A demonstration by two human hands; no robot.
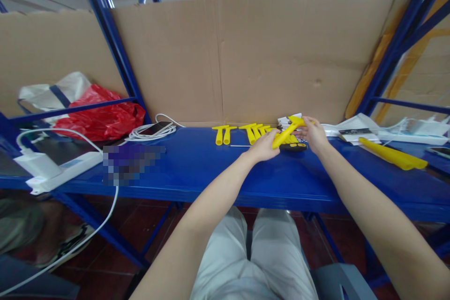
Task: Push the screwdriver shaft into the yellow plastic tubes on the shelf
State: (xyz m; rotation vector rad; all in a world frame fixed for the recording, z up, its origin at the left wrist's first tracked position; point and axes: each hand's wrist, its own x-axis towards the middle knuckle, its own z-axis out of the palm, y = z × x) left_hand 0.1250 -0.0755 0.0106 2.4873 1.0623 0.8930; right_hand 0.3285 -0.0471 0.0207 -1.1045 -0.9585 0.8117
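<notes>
My left hand [264,146] is closed around the handle end of a yellow T-shaped plastic piece [285,136], held tilted above the blue shelf. My right hand [315,134] has its fingers at the crosspiece of that same piece, pinching its far end. Under and behind my hands lie more yellow T-shaped pieces [250,134], several in a row and partly hidden. Two similar T-shaped pieces [222,135] sit side by side farther left. A screwdriver [294,146] with a black and yellow handle lies below my hands, its thin shaft pointing left.
On the blue shelf [197,168], a white power strip [66,171], coiled white cable [151,132] and red plastic bag [105,110] stand left. A long yellow piece [393,154] lies right, near another white power strip [418,137]. Cardboard [168,56] backs the shelf. Another person's leg [52,225] shows lower left.
</notes>
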